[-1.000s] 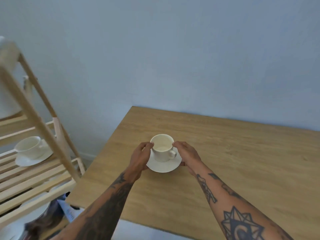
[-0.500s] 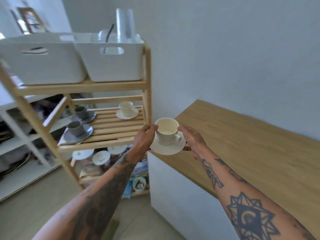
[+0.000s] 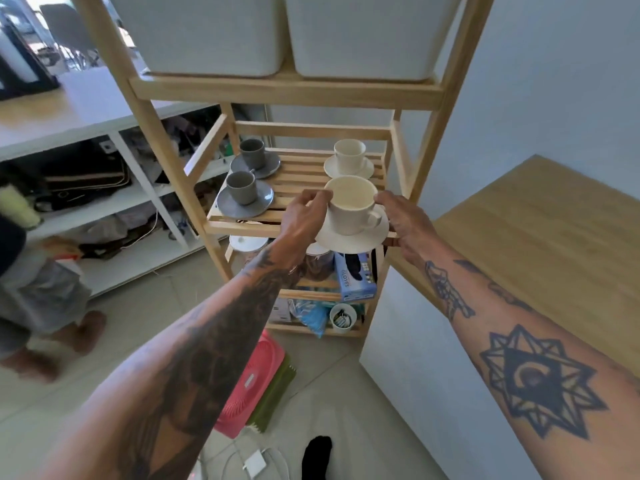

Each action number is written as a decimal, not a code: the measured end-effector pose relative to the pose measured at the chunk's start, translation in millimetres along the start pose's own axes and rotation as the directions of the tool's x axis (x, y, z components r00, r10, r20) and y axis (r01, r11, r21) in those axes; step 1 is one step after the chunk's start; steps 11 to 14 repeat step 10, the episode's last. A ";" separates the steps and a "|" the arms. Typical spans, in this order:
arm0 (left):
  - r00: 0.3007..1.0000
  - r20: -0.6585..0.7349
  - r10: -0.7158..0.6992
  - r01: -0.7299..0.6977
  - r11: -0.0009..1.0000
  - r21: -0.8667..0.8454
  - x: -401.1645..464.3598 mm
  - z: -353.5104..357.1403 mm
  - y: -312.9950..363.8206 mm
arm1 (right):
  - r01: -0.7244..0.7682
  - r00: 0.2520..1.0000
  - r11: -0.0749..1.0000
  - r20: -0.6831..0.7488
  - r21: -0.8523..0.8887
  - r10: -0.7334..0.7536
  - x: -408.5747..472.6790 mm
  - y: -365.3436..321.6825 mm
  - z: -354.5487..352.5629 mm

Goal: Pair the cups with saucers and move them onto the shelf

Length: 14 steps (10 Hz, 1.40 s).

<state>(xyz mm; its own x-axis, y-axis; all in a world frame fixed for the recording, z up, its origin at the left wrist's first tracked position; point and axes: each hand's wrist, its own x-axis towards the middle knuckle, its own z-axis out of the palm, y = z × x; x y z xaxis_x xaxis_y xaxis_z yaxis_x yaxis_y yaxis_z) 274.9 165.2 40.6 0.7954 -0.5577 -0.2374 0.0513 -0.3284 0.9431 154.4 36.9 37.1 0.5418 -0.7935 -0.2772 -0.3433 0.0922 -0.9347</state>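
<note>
Both hands, left (image 3: 302,220) and right (image 3: 403,220), gripping saucer (image 3: 349,239) at shelf (image 3: 242,226) front-right edge; loose cup (image 3: 349,206) could slide off.

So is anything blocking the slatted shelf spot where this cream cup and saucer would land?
Nothing visible: the front right slats are bare, behind the held saucer; the other cream set sits further back.

bright daylight, upper left; soft shadows; wide-angle bowing at edges; left edge motion-blurred
</note>
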 end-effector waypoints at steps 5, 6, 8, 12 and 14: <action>0.998 0.018 -0.059 0.059 0.998 0.009 187.1 45.0 -37.9 | -0.096 0.995 0.995 -0.037 0.002 0.096 167.3 28.6 46.2; 0.997 0.040 -0.069 0.070 0.997 -0.013 198.0 49.7 -48.1 | -0.122 0.992 0.992 -0.040 -0.004 0.122 177.4 35.3 48.8; 0.994 0.076 -0.081 0.080 0.997 0.016 202.7 52.9 -50.1 | -0.142 0.989 0.990 -0.050 -0.012 0.141 186.3 36.8 51.1; 0.995 0.046 -0.085 0.078 0.987 0.137 182.4 44.8 -40.0 | -0.144 0.990 0.977 -0.012 -0.158 0.143 168.8 32.6 45.6; 0.995 0.046 -0.085 0.078 0.987 0.137 182.4 44.8 -40.0 | -0.144 0.990 0.977 -0.012 -0.158 0.143 168.8 32.6 45.6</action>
